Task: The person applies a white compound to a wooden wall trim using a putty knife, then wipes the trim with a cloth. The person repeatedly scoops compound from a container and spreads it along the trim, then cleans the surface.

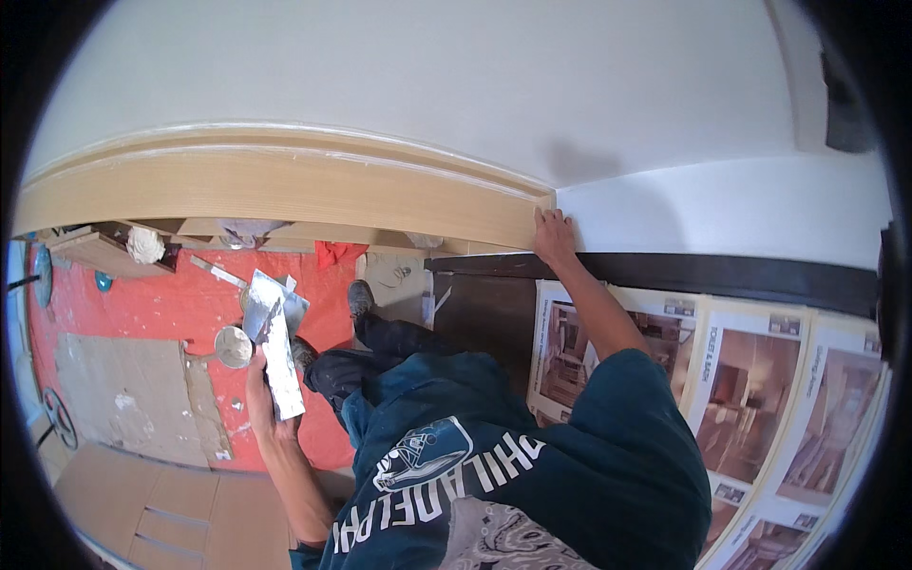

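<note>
My left hand [261, 399], low on the left, is closed around a wide metal putty knife [277, 356] with white putty smeared along its blade. A second grey metal blade [293, 312] shows against it; whether the same fingers hold it, I cannot tell. Up at the right end of the light wooden trim [285, 187], my right hand [553, 236] has its fingers bent over the edge at the wall corner. Its fingertips are partly hidden. Beside the left hand, farther down, stands a round container [233, 347] with pale paste in it.
Red sheeting [313, 275] covers the floor below, with a stained cardboard piece [123, 399] on it. My shoe [360, 297] shows near the sheeting. Dark trim [722, 280] runs along the right wall above printed picture panels [741, 399]. A wooden box [119, 252] stands far left.
</note>
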The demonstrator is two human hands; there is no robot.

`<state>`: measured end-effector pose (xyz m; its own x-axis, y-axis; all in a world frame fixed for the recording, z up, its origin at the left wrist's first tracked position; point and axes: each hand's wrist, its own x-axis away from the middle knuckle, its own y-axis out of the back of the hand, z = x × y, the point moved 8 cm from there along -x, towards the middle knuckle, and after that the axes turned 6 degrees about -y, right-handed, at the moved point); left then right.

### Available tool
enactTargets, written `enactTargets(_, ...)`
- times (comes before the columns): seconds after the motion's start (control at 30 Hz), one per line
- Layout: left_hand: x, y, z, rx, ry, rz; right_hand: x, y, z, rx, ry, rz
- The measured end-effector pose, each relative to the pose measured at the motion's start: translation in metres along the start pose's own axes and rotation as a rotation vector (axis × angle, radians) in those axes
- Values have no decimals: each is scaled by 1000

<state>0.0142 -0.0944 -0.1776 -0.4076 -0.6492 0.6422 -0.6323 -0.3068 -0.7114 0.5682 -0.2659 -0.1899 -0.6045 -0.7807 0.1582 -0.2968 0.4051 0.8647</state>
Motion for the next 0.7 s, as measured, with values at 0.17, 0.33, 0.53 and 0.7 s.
enactTargets(0.17, -4, 7, 16, 14, -18, -128, -34, -22, 0, 165, 20, -49)
enactTargets(0.33, -8, -18, 20, -63, -68, -265, -49, -45, 1, 177, 8, 35)
enactTargets(0.53, -19, -17, 26, 13, -26, -110, -49, -29, 12, 196, 132, 51)
enactTargets(0.7, -16, -18, 25, 52, -22, -70, -36, -28, 6, 114, 169, 107)
